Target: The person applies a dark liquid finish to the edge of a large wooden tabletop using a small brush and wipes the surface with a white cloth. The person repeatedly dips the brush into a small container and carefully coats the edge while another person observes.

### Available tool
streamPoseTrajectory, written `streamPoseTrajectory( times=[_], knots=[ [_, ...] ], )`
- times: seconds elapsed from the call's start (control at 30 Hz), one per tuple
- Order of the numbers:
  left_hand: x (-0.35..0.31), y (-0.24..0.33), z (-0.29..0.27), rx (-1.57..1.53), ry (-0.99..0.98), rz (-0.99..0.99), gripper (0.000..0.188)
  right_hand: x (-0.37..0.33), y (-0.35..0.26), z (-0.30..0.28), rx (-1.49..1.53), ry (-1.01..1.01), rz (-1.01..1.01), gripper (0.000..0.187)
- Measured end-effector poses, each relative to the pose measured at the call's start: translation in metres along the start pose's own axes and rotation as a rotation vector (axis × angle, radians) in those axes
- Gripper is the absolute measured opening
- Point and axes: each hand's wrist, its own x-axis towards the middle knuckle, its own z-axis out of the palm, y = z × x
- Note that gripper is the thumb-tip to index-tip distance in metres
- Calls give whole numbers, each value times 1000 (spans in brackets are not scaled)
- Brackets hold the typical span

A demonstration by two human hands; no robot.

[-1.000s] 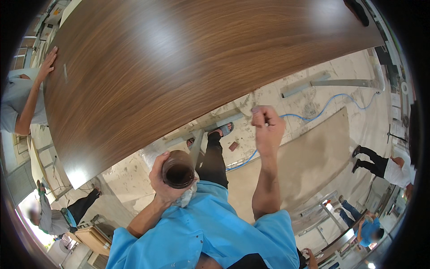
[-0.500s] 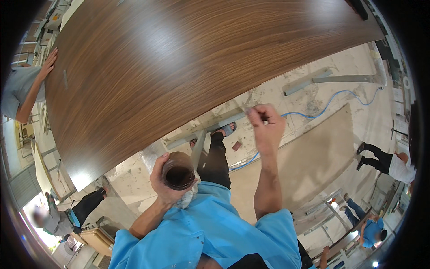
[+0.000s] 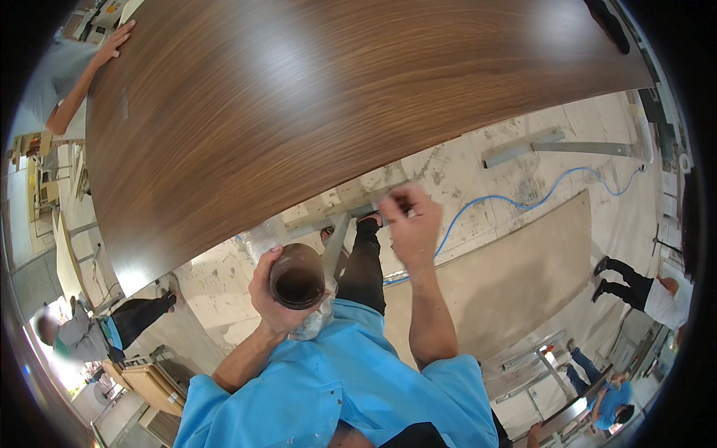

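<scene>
Left hand (image 3: 270, 308) grips brown jar (image 3: 299, 261); pale strip (image 3: 125, 103) on panel (image 3: 299, 112).

The floor (image 3: 467, 170) is marked by dark stains. A blue hose (image 3: 487, 197) is laid across it in loose curves, between two metal bars (image 3: 582, 148), set at an angle to each other, and a beige sheet (image 3: 515, 276) lying flat. At far right, a person in white (image 3: 667, 304) is seen, well apart from the hose. At lower right, a person in blue (image 3: 614, 403) is noted near a metal frame. At lower left, brown boards (image 3: 155, 386) are seen near a person in grey (image 3: 89, 340).
</scene>
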Motion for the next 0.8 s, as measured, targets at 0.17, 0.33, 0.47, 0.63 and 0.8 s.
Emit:
streamPoseTrajectory(
  times=[0.17, 0.33, 0.47, 0.63, 0.8],
  knots=[
    [-7, -8, -7, 11, 65, -8, 94, -18, 2, 16, 51, -147, -94, 13],
    [-20, -14, -19, 57, 177, -24, 97, -26, 6, 32, 3, 7, 13, 13],
    [-30, -20, -25, -9, 267, -87, 95, -46, 14, 55, -141, -283, -221, 13],
    [-44, -27, -33, 60, 337, -55, 92, -52, 21, 52, 0, -148, -141, 16],
    [-52, -29, -37, -10, 391, -113, 91, -60, 23, 71, -176, -269, -325, 16]
  ],
)
